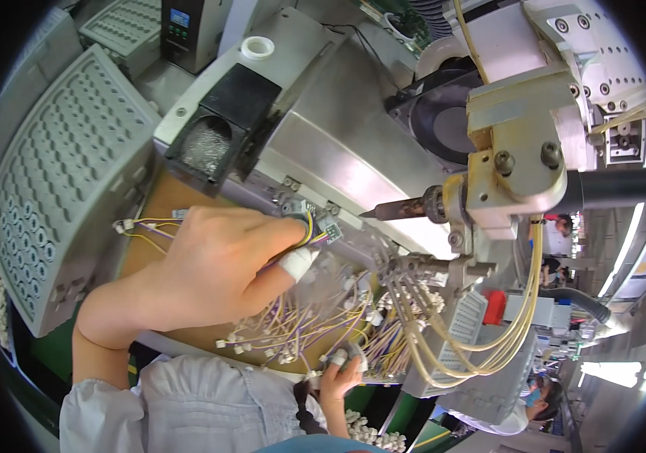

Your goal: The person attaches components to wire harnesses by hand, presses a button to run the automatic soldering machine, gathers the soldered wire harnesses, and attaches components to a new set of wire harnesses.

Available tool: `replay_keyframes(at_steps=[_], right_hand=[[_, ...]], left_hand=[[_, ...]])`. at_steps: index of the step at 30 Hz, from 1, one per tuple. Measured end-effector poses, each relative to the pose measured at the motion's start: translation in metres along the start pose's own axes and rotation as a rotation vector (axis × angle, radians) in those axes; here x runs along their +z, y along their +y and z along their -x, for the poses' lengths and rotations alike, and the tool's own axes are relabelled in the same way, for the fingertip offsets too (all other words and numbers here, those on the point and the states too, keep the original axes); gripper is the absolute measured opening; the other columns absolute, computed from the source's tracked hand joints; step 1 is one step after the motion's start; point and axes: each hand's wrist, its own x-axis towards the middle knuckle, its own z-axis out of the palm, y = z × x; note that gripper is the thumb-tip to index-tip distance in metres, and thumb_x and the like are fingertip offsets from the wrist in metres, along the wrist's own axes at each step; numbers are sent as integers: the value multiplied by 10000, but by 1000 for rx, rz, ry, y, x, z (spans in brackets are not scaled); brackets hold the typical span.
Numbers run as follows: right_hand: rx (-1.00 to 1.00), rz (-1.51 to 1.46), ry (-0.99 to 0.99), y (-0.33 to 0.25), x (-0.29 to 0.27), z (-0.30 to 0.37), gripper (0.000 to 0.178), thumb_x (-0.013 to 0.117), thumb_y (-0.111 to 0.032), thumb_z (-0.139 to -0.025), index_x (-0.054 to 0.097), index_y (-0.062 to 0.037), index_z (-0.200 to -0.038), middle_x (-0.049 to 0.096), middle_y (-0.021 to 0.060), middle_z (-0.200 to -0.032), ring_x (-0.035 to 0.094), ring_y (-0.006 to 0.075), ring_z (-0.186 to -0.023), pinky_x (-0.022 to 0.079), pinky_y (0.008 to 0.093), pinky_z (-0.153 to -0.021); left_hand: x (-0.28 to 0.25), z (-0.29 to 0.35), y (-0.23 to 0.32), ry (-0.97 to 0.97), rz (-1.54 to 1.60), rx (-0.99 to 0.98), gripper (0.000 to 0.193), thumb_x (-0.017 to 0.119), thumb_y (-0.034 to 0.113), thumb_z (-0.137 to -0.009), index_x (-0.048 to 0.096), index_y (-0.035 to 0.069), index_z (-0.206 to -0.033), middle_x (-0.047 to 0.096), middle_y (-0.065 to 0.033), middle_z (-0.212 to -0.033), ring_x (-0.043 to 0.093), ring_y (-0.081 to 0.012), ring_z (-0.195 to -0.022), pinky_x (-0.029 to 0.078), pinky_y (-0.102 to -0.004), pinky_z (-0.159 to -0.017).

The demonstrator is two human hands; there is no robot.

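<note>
My left hand [221,257] reaches in from the left, its thumb wrapped in white tape. Its thumb and fingertips pinch a small circuit board [329,230] with yellow and purple wires. A wire lead with a white connector [125,225] sticks out on the far side of that hand. To the right of the board, a soldering iron tip [391,211] points left in its metal holder. Low in the view, my right hand [342,381] is closed beside the wires, white covers on its fingertips. What it holds is unclear. A pile of wire harnesses [292,325] lies between the hands.
A black box of metal shavings [208,143] stands at the back left. Grey perforated trays [66,181] fill the left side. Several pale tubes [481,366] hang below the iron's holder. Another person [538,400] is at the far right.
</note>
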Motion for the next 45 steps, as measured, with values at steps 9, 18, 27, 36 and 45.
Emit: replay_keyframes(at_steps=[9, 18, 27, 36, 45], right_hand=[[30, 49, -15, -3, -4, 2, 263, 594, -169, -867, 611, 43, -1022, 653, 224, -909, 613, 428, -788, 483, 475, -679], [39, -56, 45, -2, -5, 3, 188, 565, -94, -868, 621, 42, -985, 659, 197, -934, 621, 374, -887, 499, 413, -748], [164, -489, 324, 22, -46, 73, 179, 457, -33, -833, 591, 81, -868, 620, 117, -702, 575, 161, -570, 481, 268, -543], [666, -290, -363, 52, -21, 217, 315, 621, -278, -884, 599, 26, -969, 651, 130, -749, 651, 210, -634, 496, 329, -551], [1059, -380, -678, 113, 106, 269, 702, 475, -556, -877, 447, 36, -1254, 570, 226, -1122, 564, 311, -1037, 453, 372, -854]], left_hand=[[-5, 49, 30, 64, -57, 35, 164, 685, 37, -717, 629, 12, -869, 471, -54, -577, 448, -211, -464, 324, -327, -440], [-4, 70, 58, 43, -121, 66, 181, 710, 65, -697, 621, 29, -850, 478, -43, -582, 463, -200, -469, 339, -324, -438], [11, 89, 63, 47, -178, 226, 259, 760, 122, -636, 604, 73, -837, 552, -27, -721, 541, -178, -527, 415, -290, -442], [34, 105, 61, 130, -185, 380, 265, 772, 195, -627, 608, 89, -807, 574, -68, -865, 555, -171, -542, 439, -273, -450], [33, 110, 60, 130, -133, 352, 261, 774, 191, -630, 602, 81, -792, 561, -71, -834, 537, -188, -523, 419, -288, -439]])
